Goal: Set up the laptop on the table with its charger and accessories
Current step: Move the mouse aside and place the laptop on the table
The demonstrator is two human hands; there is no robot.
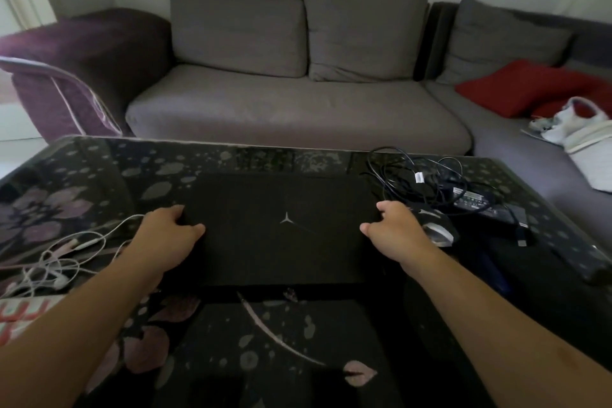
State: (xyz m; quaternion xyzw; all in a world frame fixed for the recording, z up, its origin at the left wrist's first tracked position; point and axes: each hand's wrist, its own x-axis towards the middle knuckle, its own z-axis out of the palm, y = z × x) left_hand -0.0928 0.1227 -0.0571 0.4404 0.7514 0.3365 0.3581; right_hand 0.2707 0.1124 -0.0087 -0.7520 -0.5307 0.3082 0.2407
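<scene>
A closed black laptop (281,228) with a small star logo lies flat in the middle of the dark glass table (99,162). My left hand (169,232) grips its left edge, thumb on the lid. My right hand (394,232) grips its right edge the same way. Just right of the laptop sits a grey and black mouse (437,232). Behind the mouse lies the black charger brick (480,202) with its tangled black cable (414,172). White earphones (63,262) lie in a loose tangle at the table's left.
A grey sofa (298,116) runs behind the table, with a purple throw (82,53) on its left arm, red cushions (526,86) and a white bag (583,129) at right. The table has a floral pattern; a dark blue object (493,268) lies near the right edge.
</scene>
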